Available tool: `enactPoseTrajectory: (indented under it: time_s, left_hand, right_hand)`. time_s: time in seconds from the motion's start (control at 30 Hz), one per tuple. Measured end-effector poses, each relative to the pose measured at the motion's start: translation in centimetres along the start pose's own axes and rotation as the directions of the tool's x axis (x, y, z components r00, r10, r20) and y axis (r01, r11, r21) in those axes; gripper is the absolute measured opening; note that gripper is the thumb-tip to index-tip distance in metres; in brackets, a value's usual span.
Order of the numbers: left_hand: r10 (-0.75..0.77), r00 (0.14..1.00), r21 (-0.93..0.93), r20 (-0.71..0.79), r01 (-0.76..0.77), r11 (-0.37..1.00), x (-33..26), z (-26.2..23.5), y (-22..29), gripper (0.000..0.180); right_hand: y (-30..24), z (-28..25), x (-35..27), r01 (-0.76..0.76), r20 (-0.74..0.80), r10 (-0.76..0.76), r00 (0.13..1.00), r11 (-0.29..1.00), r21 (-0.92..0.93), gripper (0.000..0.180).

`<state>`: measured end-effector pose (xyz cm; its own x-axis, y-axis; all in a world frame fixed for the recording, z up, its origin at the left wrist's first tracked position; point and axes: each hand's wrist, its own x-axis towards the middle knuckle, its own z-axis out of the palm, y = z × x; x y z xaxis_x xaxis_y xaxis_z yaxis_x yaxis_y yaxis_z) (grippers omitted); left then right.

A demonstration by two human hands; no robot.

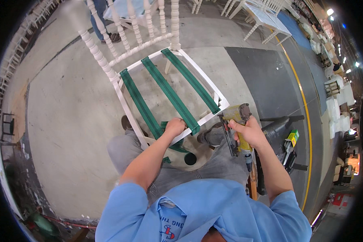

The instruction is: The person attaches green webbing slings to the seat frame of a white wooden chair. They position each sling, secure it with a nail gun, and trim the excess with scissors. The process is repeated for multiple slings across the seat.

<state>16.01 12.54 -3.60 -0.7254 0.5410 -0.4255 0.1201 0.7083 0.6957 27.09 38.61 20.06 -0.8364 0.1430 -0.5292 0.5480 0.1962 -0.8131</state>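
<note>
A white chair frame (129,105) with turned spindles stands before me, its open seat crossed by three green webbing straps (169,92). My left hand (175,127) is closed at the front rail, beside the lower end of the middle strap. Its fingertips are partly hidden, so what they hold cannot be made out. My right hand (249,131) grips a yellow staple gun (241,115), whose nose is close to the seat's front right corner. Between my thighs lies a roll of green webbing (190,158), its loose length running up toward the front rail.
To my right, a dark stand (278,127) carries a yellow-green box (293,138) and hand tools. More white chairs (260,18) stand at the far right and along the left edge. A person's legs (99,20) show behind the chair back. A yellow line (300,86) marks the floor.
</note>
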Motion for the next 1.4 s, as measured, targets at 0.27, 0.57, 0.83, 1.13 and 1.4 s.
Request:
enactPoseTrajectory:
  time_s: [0.27, 0.57, 0.83, 1.13, 1.4]
  left_hand:
    - [-0.271, 0.899, -0.763, 0.342, 0.435, 0.478, -10.6, 4.7, 7.5, 0.047]
    - [-0.369, 0.889, -0.955, 0.273, 0.204, -0.215, -4.4, 12.0, 5.7, 0.078]
    - [-0.182, 0.970, -0.471, -0.159, 0.088, 0.878, -8.1, 11.9, 6.3, 0.018]
    - [-0.237, 0.968, -0.979, 0.086, 0.126, 0.158, -4.5, -1.3, 6.6, 0.029]
    - [-0.215, 0.962, -0.972, 0.165, 0.196, 0.129, -2.7, -1.8, 5.4, 0.023]
  right_hand:
    - [3.0, -3.9, -1.8, 0.072, -0.083, -0.058, 0.995, 0.983, 0.171, 0.030]
    - [2.5, -2.4, -1.7, 0.113, 0.024, -0.118, 0.993, 0.983, 0.145, 0.032]
    - [1.9, -1.3, -0.1, 0.095, 0.107, -0.104, 0.989, 0.992, 0.080, 0.034]
    - [1.7, 3.4, 4.5, -0.077, 0.175, 0.093, 0.980, 0.992, -0.096, 0.039]
    - [3.1, 5.6, 6.8, -0.141, 0.143, 0.182, 0.973, 0.956, -0.256, 0.045]
